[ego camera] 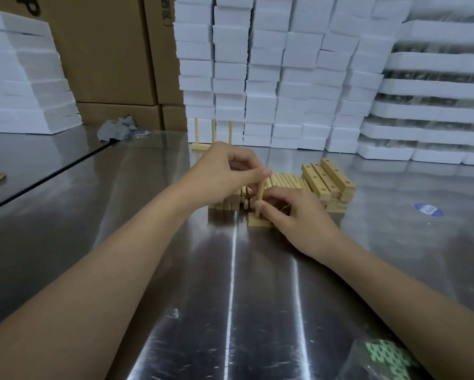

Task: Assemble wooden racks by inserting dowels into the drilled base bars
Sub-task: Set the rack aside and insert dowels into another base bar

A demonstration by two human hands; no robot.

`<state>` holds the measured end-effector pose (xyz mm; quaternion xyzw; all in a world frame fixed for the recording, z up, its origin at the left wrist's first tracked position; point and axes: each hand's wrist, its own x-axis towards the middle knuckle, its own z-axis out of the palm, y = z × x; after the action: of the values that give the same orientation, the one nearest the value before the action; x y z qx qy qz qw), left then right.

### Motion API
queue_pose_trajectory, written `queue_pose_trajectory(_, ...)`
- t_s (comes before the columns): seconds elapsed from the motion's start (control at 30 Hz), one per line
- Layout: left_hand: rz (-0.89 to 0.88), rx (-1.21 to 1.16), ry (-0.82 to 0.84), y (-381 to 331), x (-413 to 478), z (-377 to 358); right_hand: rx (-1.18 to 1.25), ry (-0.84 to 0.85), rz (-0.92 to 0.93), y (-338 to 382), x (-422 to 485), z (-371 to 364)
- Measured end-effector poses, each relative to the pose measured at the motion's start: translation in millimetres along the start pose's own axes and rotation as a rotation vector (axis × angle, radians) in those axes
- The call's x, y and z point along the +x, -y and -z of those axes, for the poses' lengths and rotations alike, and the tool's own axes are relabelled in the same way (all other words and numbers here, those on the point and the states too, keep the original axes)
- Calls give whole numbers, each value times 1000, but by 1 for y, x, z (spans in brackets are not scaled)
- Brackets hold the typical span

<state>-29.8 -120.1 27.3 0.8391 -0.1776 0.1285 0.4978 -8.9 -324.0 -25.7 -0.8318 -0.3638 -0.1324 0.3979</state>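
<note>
one dowel (pixel 260 194), pinched upright by the left hand (pixel 224 171), meets the bar (pixel 257 222) the right hand (pixel 296 215) grips steady mid-desk (pixel 153 242).

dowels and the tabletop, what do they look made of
Dowels: pale wood, seemingly bare and unvarnished, going by the matte, light tan surface. Tabletop: probably brushed stainless steel; it is grey, with streaky, mirror-like reflections.

The broad silver metal tabletop (pixel 93 215) is glossy and streaked. At one o'clock, pale drilled wooden bars (pixel 326 179) look smooth and matt. White foam blocks (pixel 285 78) at twelve look grainy; brown cardboard boxes (pixel 106 50) at eleven, matt.
</note>
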Motion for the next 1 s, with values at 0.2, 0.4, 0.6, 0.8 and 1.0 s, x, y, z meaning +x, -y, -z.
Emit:
queue_pose_trajectory(0.2, 286, -232, 140, 1, 2, 7, 117, 18, 6, -4, 1, 1)
queue_pose_trajectory(0.4, 387, -447, 129, 5, 4, 4, 111, -2, -28, -7, 4, -1)
queue_pose_trajectory(0.6, 491, -608, 119, 5, 4, 0, -9, 12, -7, -2, 0, -3)
queue_pose_trajectory(0.8, 304, -467, -67, -6, 5, 5, 79, -104, -32, 2, -3, 3)
queue_pose_trajectory(1.0, 68, 417, -160, 1, 2, 16, 50, -349, -129, -13, -1, 27)
